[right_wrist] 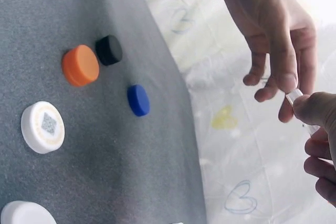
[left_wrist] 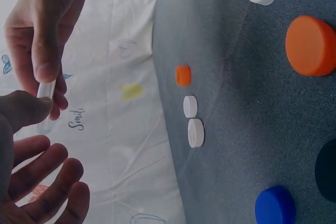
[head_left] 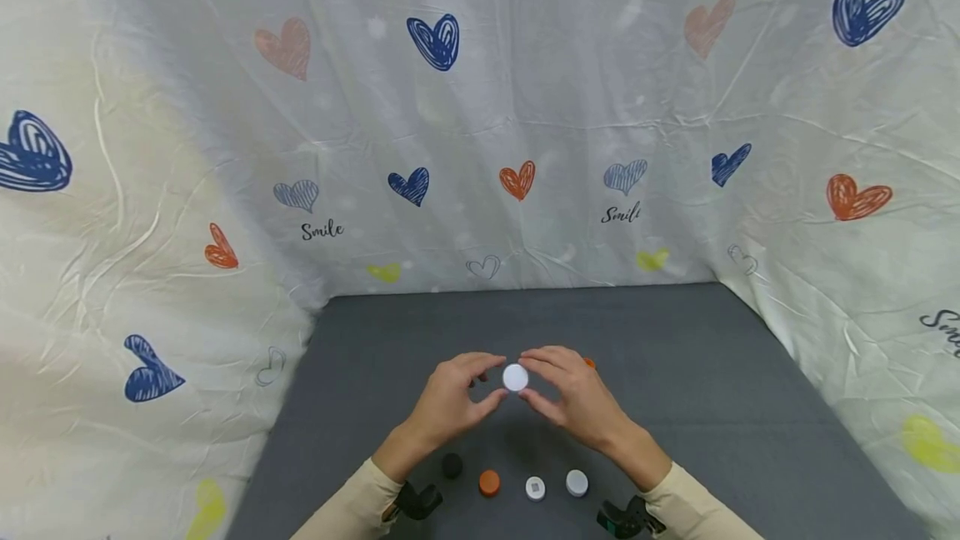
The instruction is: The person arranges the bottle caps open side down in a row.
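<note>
Both hands hold one round white bottle cap (head_left: 515, 377) up above the grey table, its flat face turned to the head camera. My left hand (head_left: 452, 397) pinches it from the left with thumb and index finger. From the other side, my right hand (head_left: 576, 397) pinches it the same way. In the left wrist view the cap (left_wrist: 46, 88) appears edge-on between the thumbs. The left hand's other fingers are spread loosely. In the right wrist view, fingers cover parts of the cap's rim (right_wrist: 294, 96).
Nearer the person stand a black cap (head_left: 452, 465), an orange cap (head_left: 489, 483), a white cap with a printed square (head_left: 535, 487) and a white cap (head_left: 577, 482). Farther back are a blue cap (right_wrist: 138, 100), two white caps (left_wrist: 192, 121) and an orange cap (head_left: 590, 363), partly hidden.
</note>
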